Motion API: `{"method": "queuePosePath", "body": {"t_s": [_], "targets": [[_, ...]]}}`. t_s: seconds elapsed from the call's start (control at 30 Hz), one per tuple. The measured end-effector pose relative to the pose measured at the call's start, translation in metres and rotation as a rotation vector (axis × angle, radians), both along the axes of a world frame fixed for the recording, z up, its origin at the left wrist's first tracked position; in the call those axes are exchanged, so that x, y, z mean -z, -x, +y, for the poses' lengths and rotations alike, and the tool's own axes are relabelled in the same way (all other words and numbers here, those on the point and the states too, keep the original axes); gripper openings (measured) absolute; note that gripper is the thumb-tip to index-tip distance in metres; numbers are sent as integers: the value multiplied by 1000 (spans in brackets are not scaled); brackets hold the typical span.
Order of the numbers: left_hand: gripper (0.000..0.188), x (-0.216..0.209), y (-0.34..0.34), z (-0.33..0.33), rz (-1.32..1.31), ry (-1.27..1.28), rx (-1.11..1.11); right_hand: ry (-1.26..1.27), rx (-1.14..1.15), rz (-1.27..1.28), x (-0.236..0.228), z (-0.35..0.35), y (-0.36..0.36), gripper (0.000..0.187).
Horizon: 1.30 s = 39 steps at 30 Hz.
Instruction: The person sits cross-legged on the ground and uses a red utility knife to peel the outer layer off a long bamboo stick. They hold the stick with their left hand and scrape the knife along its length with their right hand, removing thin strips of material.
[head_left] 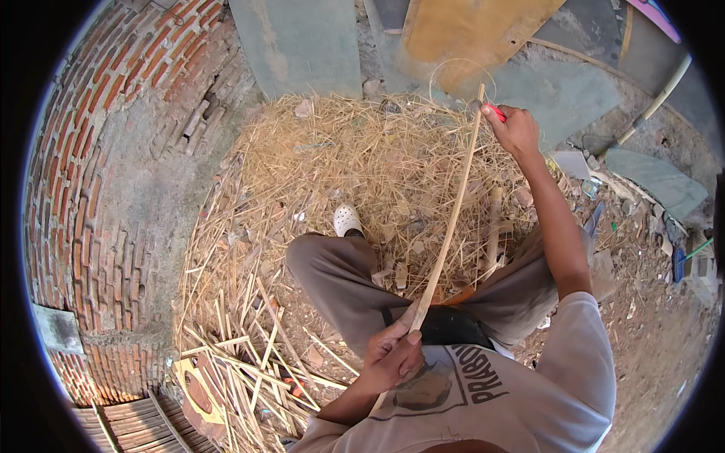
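Observation:
A long, thin bamboo strip (453,226) slants across my lap, from near my belly up to the far right. Close to my body, my left hand (394,353) is closed around its near part, thumb lying along it. Out at the far end, my right hand (517,130) grips a small knife by its red handle (494,112). Its blade is against the strip near the tip and is mostly hidden. A thin pale shaving (462,60) curls in a loop beside that tip.
Dry shavings (362,151) cover the ground before my legs. Several split bamboo strips (242,362) lie piled at the lower left. A brick wall (113,189) rises on the left. Flat grey sheets (302,45) lean at the far side. My foot wears a white clog (347,219).

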<state>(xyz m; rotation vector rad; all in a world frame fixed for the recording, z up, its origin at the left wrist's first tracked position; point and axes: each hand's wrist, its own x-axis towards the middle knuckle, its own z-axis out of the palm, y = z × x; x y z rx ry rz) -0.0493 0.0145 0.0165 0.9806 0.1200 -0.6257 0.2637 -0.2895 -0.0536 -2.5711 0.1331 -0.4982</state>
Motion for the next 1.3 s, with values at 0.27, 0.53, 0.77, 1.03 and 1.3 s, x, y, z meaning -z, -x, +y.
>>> {"method": "queuePosePath", "body": {"t_s": [0.27, 0.53, 0.77, 1.03, 1.3], "targets": [[50, 7, 12, 12, -88, -67, -95, -126, 95, 355, 10, -25, -12, 87], [50, 12, -22, -1, -137, -104, -151, 46, -818, -65, -34, 93, 140, 63], [50, 6, -32, -6, -117, -149, -213, 81, -606, -4, -24, 83, 114, 64], [50, 7, -25, -4, -244, -354, -149, 112, -645, -139, -24, 86, 118, 69], [51, 0, -16, -2, -375, -547, -51, 71, -339, -1, -16, 59, 66, 77]]}}
